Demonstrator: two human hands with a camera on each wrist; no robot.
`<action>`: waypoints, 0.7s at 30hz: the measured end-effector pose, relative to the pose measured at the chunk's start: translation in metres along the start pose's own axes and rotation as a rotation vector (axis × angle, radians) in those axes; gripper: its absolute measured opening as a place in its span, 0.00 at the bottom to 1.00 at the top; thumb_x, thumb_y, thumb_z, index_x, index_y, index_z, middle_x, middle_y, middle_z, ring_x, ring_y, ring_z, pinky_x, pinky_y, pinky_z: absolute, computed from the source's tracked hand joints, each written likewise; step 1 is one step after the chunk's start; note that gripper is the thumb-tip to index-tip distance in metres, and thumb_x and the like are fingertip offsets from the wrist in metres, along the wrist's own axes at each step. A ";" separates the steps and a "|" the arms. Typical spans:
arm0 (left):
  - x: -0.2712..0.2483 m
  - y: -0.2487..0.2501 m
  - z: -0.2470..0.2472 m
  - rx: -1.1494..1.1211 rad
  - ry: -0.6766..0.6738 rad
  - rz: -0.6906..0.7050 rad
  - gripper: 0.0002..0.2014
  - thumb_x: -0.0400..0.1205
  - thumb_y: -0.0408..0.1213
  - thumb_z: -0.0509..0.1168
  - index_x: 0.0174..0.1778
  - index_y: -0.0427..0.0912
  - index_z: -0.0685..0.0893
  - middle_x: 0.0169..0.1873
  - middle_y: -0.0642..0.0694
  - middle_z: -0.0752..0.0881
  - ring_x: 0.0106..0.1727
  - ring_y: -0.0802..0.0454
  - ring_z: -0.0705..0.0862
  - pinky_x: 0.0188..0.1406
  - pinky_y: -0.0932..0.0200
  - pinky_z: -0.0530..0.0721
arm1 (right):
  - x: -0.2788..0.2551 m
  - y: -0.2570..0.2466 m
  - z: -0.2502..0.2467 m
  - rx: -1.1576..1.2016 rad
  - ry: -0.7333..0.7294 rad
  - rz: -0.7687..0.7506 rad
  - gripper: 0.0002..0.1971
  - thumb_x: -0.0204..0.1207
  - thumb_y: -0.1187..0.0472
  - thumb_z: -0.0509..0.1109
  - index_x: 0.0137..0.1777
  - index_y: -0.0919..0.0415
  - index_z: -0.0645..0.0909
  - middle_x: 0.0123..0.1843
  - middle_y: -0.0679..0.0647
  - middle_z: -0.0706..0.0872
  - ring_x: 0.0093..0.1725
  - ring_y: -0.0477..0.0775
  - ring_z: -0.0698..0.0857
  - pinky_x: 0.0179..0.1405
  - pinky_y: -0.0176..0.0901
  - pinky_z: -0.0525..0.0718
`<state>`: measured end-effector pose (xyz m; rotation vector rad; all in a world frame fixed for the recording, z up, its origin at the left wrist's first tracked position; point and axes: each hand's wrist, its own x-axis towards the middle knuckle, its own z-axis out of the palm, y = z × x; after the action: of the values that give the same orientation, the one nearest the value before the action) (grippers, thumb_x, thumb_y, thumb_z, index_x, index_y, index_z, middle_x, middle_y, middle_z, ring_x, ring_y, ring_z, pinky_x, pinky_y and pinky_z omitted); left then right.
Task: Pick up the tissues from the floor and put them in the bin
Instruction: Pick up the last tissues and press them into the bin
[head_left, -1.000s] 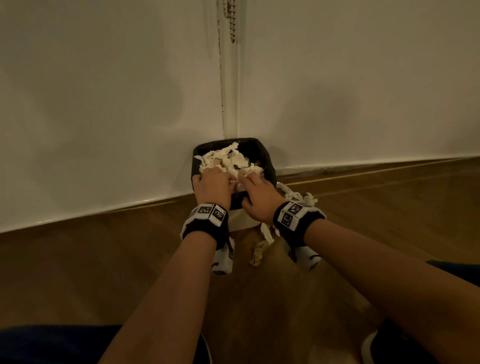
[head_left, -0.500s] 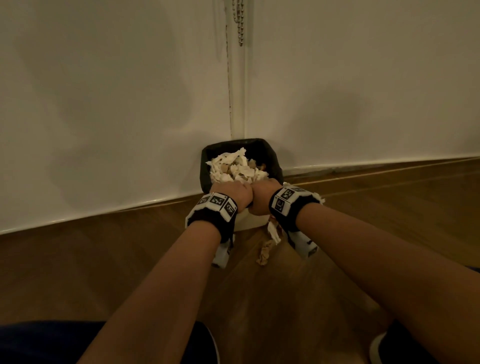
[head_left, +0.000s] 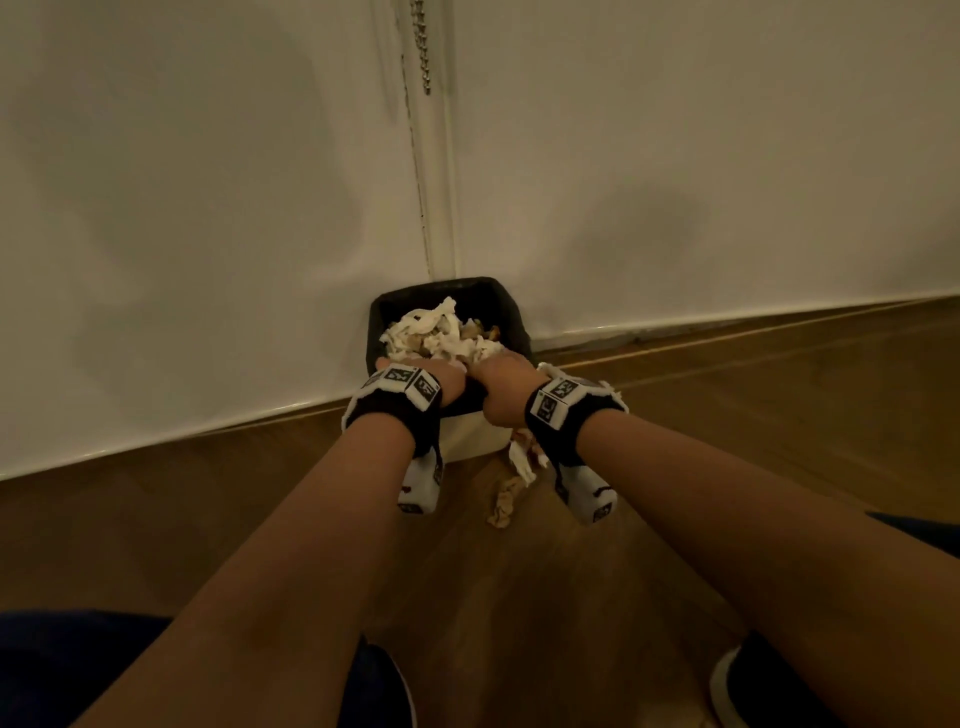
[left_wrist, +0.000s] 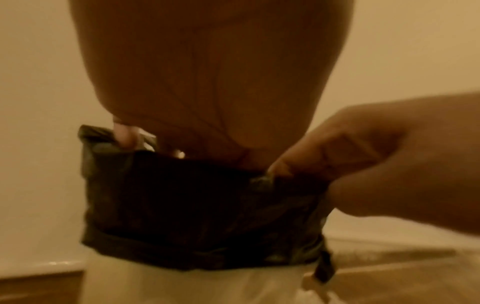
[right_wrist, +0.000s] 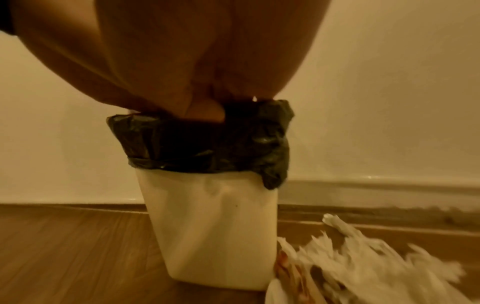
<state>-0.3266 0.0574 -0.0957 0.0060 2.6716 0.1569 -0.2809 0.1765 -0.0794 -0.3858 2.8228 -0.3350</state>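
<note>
A white bin (head_left: 475, 439) lined with a black bag (head_left: 467, 287) stands against the wall, heaped with crumpled white tissues (head_left: 441, 332). Both hands are at its near rim. My left hand (head_left: 434, 378) curls its fingers down into the pile; in the left wrist view its fingertips (left_wrist: 124, 136) dip behind the bag's edge (left_wrist: 194, 205). My right hand (head_left: 498, 379) also digs into the tissues, thumb against the bag's rim (right_wrist: 207, 144). More tissues (head_left: 511, 493) lie on the floor to the right of the bin (right_wrist: 215, 236), seen close up as a heap (right_wrist: 363, 263).
The bin sits against a white wall (head_left: 208, 208) where it meets the wooden floor (head_left: 156, 493). A bead chain (head_left: 422, 47) hangs above it. My knees in dark cloth (head_left: 78, 670) and a shoe (head_left: 769, 691) frame the bottom edge.
My hands went from lying on top of the pile to curled, and now sit lower, sunk into the tissues at the bin's near rim. The heap looks pushed down.
</note>
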 end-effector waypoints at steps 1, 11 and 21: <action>-0.005 0.002 -0.004 0.017 0.004 0.038 0.27 0.85 0.53 0.42 0.82 0.51 0.55 0.81 0.47 0.58 0.80 0.38 0.60 0.77 0.35 0.52 | -0.010 0.006 0.001 0.106 0.105 -0.028 0.14 0.74 0.68 0.61 0.58 0.62 0.82 0.57 0.59 0.84 0.61 0.60 0.79 0.69 0.49 0.73; -0.079 0.064 0.041 -0.229 0.607 0.498 0.07 0.82 0.39 0.57 0.51 0.49 0.79 0.54 0.47 0.77 0.55 0.48 0.78 0.55 0.52 0.76 | -0.073 0.093 0.029 0.369 0.560 0.342 0.16 0.75 0.73 0.57 0.52 0.63 0.86 0.56 0.60 0.84 0.61 0.61 0.77 0.57 0.43 0.73; -0.031 0.038 0.160 0.111 -0.147 0.351 0.26 0.83 0.38 0.59 0.77 0.60 0.63 0.79 0.44 0.53 0.74 0.33 0.65 0.71 0.39 0.71 | -0.102 0.132 0.087 0.199 -0.060 0.446 0.16 0.81 0.68 0.58 0.62 0.57 0.83 0.65 0.59 0.81 0.63 0.59 0.80 0.58 0.45 0.79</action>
<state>-0.2279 0.1120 -0.2197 0.5036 2.5071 0.1138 -0.1901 0.3132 -0.1714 0.2686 2.6829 -0.4876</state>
